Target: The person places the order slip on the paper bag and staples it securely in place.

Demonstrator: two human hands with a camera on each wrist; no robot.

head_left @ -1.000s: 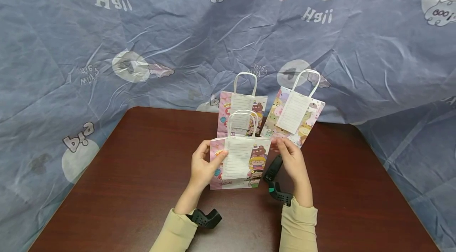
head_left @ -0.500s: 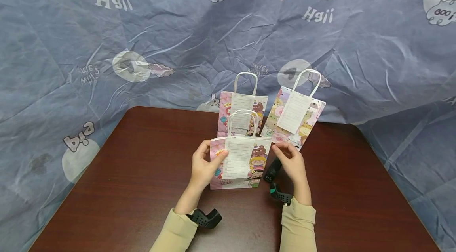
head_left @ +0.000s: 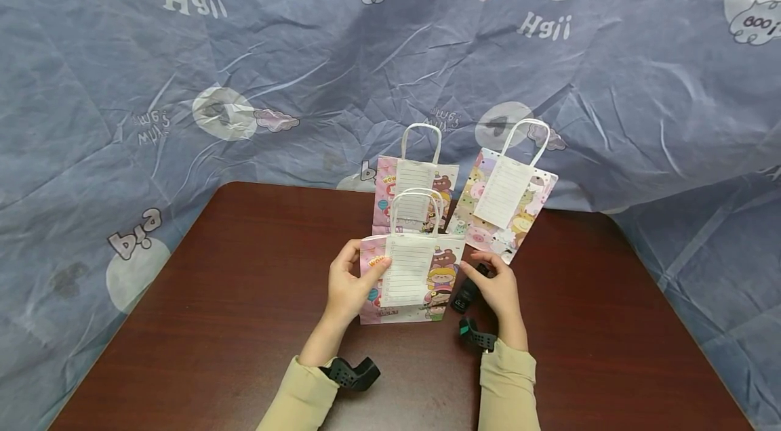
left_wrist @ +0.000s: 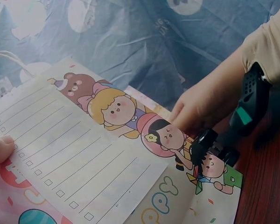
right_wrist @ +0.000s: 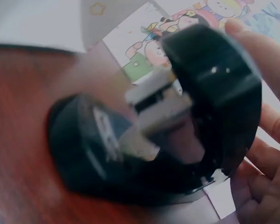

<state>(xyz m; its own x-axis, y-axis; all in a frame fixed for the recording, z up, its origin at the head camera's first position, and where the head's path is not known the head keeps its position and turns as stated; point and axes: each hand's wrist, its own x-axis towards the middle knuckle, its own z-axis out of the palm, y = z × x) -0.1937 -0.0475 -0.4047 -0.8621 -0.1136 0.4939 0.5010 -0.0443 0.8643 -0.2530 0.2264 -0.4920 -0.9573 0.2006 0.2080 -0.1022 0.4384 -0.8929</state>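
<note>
My left hand pinches the left side of a cartoon-printed paper bag, its thumb lying on a white lined slip on the bag's front. The slip's checkbox rows fill much of the left wrist view, where a thumb rests on its edge. Beside the bag's right edge is my right hand, fingers bent and thumb tip near that edge; I cannot tell whether it pinches the paper. A black stapler lies below this hand. Up close and blurred in the right wrist view, the stapler shows metal parts inside.
Behind stands a similar pink bag bearing a lined slip. To its right leans an animal-print bag, also with a slip. The dark red tabletop ends at a grey-blue printed cloth.
My right hand has shifted down and slightly left along the bag's right side, uncovering more of the animal-print bag. The left hand and the bag it holds stay put.
</note>
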